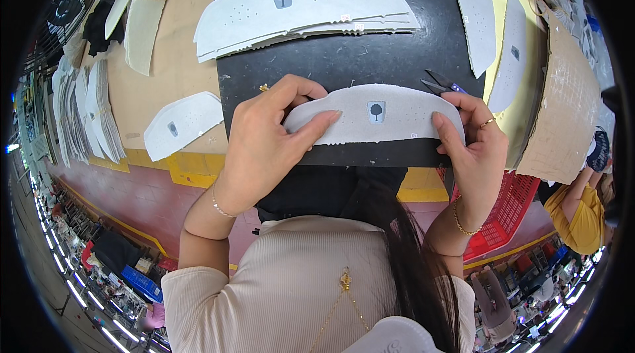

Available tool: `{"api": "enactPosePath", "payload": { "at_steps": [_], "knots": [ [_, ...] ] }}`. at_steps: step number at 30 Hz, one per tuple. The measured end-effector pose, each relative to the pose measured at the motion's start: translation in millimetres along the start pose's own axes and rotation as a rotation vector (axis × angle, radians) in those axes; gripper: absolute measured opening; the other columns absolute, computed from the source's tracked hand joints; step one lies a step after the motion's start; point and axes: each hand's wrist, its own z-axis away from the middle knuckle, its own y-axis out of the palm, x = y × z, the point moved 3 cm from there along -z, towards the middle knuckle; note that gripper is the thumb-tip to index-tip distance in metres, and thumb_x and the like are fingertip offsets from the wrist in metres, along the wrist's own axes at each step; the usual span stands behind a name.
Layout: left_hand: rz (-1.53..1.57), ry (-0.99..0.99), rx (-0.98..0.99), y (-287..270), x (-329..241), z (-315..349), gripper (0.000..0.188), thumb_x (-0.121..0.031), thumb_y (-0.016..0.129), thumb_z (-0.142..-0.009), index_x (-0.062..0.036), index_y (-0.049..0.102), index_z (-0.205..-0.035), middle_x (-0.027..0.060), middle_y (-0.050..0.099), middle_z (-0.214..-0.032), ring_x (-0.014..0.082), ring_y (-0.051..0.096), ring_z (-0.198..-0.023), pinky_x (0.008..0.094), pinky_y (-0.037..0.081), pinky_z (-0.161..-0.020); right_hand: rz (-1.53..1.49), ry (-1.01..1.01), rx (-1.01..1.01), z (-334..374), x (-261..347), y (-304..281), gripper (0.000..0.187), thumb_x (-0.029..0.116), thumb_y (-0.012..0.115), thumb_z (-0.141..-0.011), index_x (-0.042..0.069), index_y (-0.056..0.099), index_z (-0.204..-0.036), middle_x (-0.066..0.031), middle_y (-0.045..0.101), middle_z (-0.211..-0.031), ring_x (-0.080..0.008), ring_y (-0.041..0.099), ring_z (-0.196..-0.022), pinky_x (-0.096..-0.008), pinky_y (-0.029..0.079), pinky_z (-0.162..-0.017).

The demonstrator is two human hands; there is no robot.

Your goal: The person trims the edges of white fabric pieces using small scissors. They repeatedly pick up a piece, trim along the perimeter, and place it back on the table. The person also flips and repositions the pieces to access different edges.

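Observation:
A curved pale grey fabric panel [357,115] with a dark tree patch [376,113] in its middle is held up near the front edge of a black mat. Its left end is pinched between the thumb and fingers of my left hand [271,121]. The thumb of my right hand [473,131] presses on the other end, with fingers behind it. Small thread snips [444,83] with dark blades and a blue-purple handle show right at my right fingertips; whether they are held or lie on the mat, I cannot tell. A stack of similar panels [307,5] lies beyond my hands.
A single panel [185,121] lies left of the black mat [344,62]. Upright bundles of panels [89,111] stand farther left. More panels [509,55] lie at the right, by a cardboard sheet [562,95]. Below the table is a red crate [506,214]; a person in yellow [577,214] is nearby.

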Motion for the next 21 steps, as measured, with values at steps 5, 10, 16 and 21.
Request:
{"api": "enactPosePath", "payload": {
  "at_steps": [5, 10, 16, 21],
  "knots": [
    [0.059, -0.127, 0.044, -1.4, -1.9, 0.9, 0.026, -0.01, 0.08, -0.083, 0.0002, 0.065, -0.101, 0.0042, 0.065, -0.077, 0.0041, 0.057, -0.067, 0.0171, 0.043, -0.057, -0.01, 0.0, -0.005, 0.6, 0.4, 0.7, 0.023, 0.004, 0.073, -0.084, 0.001, 0.068, -0.106, -0.0032, 0.064, -0.071, -0.0052, 0.057, -0.056, -0.0199, 0.042, -0.051],
    [0.053, -0.088, 0.043, -1.2, 0.8, 2.3, 0.026, -0.01, 0.08, -0.082, 0.0012, 0.065, -0.101, 0.0041, 0.065, -0.076, 0.0043, 0.057, -0.067, 0.0168, 0.043, -0.058, 0.003, 0.009, -0.014, 0.9, 1.2, 0.5, 0.023, 0.004, 0.074, -0.084, 0.001, 0.068, -0.106, -0.0034, 0.065, -0.071, -0.0052, 0.057, -0.056, -0.0198, 0.042, -0.051],
    [0.037, -0.099, 0.048, -2.2, -2.3, 2.2, 0.026, -0.013, 0.079, -0.083, -0.0004, 0.066, -0.102, 0.0077, 0.067, -0.077, 0.0111, 0.061, -0.066, 0.0216, 0.045, -0.059, 0.001, 0.0, -0.011, 1.4, -1.0, 0.6, 0.023, 0.004, 0.073, -0.084, 0.001, 0.068, -0.106, -0.0033, 0.064, -0.071, -0.0054, 0.058, -0.056, -0.0198, 0.042, -0.052],
    [-0.058, -0.04, 0.07, -5.2, -5.1, 0.4, 0.026, -0.016, 0.077, -0.083, -0.0038, 0.066, -0.103, 0.0142, 0.068, -0.078, 0.0247, 0.066, -0.062, 0.03, 0.049, -0.058, -0.022, 0.01, 0.006, 1.7, -0.9, -0.6, 0.023, 0.004, 0.073, -0.085, 0.0, 0.068, -0.107, -0.0036, 0.064, -0.073, -0.0056, 0.058, -0.058, -0.0204, 0.044, -0.052]
  ]
}}
